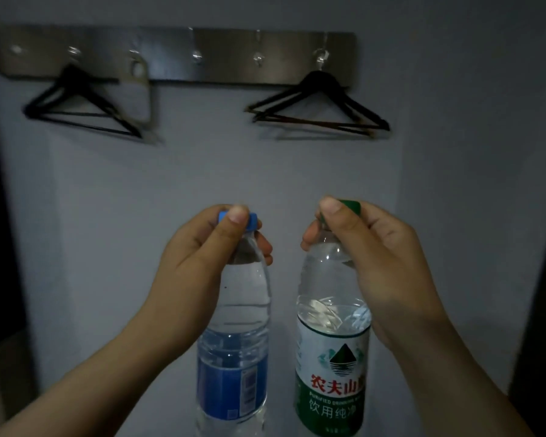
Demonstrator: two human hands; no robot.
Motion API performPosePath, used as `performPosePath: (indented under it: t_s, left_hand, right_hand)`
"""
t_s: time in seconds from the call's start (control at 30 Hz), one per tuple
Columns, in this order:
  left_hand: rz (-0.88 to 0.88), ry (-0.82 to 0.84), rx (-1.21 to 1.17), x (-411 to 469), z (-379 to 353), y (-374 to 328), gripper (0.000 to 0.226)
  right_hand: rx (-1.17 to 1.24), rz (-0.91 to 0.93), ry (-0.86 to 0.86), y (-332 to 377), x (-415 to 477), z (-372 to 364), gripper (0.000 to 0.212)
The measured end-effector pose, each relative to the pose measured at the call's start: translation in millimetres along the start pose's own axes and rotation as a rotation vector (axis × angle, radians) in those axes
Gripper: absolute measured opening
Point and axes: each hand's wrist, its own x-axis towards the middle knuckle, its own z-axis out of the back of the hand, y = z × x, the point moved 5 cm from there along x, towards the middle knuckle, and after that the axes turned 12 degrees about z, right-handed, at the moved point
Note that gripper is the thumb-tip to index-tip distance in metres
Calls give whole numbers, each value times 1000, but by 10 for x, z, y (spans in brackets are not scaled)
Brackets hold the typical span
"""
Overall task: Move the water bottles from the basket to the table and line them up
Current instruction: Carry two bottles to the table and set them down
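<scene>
Blue-capped bottle (234,329) in the left hand (199,257) and green-capped bottle (331,351) in the right hand (382,263) hang side by side, pinched at the necks, likely for carrying, basket and table unseen.

The left hand (199,250) pinches a bright blue cap (253,221), and below that grip the clear bottle (246,294) carries a solid blue label (227,389). The right hand (379,260) pinches a dark green cap (350,205). Below it the second clear bottle (325,279) wears a label (331,392) that is white with a dark peak emblem and red characters, then green with pale lettering.
</scene>
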Motion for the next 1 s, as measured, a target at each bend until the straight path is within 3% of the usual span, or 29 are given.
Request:
performPosePath:
  t_s: [0.6, 1.0]
  left_hand:
    - [-12, -390, 168, -1000, 3493, -447, 30]
    - [22, -645, 311, -1425, 5170, -544, 35]
  right_hand:
    - [379, 32, 245, 567, -434, -3637, 30]
    - [600, 46, 391, 699, -633, -5506, 30]
